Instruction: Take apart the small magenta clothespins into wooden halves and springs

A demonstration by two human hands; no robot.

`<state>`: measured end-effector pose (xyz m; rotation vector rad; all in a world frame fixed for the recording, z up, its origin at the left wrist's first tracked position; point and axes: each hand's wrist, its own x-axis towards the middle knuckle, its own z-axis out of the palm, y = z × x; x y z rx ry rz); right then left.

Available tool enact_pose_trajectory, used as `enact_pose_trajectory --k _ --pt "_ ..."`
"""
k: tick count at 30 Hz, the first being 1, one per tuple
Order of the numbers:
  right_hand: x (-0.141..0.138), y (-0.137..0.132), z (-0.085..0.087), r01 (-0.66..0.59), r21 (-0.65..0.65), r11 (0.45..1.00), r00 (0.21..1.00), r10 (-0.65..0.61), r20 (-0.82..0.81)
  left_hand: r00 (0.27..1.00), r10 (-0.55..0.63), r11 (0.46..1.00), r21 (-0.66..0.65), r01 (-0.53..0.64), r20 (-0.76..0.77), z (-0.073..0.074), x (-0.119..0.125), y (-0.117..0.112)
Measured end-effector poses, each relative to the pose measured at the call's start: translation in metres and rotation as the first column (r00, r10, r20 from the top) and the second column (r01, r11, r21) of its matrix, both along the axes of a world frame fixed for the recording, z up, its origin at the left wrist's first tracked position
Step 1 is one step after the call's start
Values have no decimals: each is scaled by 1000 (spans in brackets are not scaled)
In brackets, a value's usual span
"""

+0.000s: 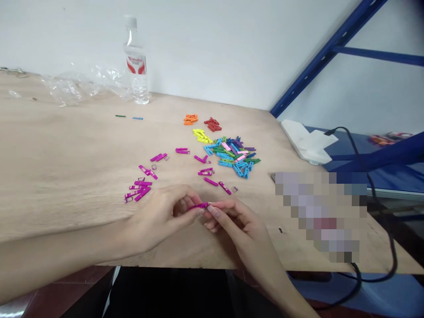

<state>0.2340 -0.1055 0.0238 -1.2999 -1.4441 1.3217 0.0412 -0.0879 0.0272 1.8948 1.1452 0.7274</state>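
Note:
My left hand and my right hand meet above the front edge of the plywood table. Their fingertips pinch a small magenta clothespin piece, and the fingers hide part of it. Loose magenta clothespin halves lie just beyond my hands, with tiny metal springs among them. Farther back is a mixed pile of blue, green, and pink mini clothespins. Yellow, orange, and red clothespins lie in separate small heaps behind it.
A plastic water bottle and crumpled clear plastic stand at the back of the table. A blue metal shelf frame rises at the right, near a white object and a black cable. A pixelated patch covers the table's right side.

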Motion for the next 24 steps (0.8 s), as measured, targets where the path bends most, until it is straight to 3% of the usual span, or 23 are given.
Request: enact_pose_trajectory --k 4,8,14,18,24 --pt "-2 1 2 66 -19 998 997 -67 -34 999 43 998 45 -42 -28 0 -3 2" --pt "-2 -2 2 78 -28 997 997 -79 -24 1000 -5 996 94 5 1 0 -6 3" --pt "-3 -3 -2 51 -11 999 999 -51 -18 998 21 1000 7 -21 -53 -1 -5 2" --pt "-1 -2 -6 55 0 999 998 -55 -34 994 28 999 41 -23 -104 -1 -5 1" --pt "2 -1 -7 28 1 1000 1000 -28 -10 999 17 999 -35 -15 52 -2 -6 3"
